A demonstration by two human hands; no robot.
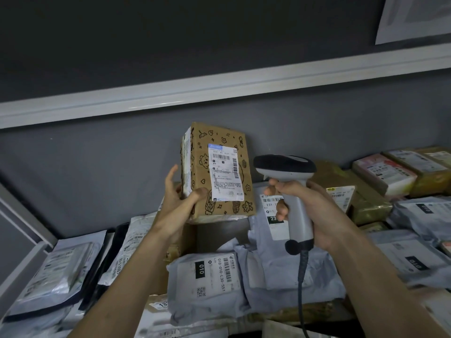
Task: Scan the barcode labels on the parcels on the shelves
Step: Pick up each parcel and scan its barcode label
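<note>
The left hand (181, 198) grips a brown cardboard box (217, 172) by its lower left corner, thumb across the front, and holds it upright above the heap of parcels on the shelf (305, 313), so that its white label (225, 173) faces the person. Just right of the box, the right hand (314, 211) is clenched around the handle of a grey corded scanner (286, 179), whose dark head points left toward the box, seemingly lined up to read the barcode. Below the box lies a grey mailing bag (214, 284) with its own label turned up, probably awaiting its turn.
</note>
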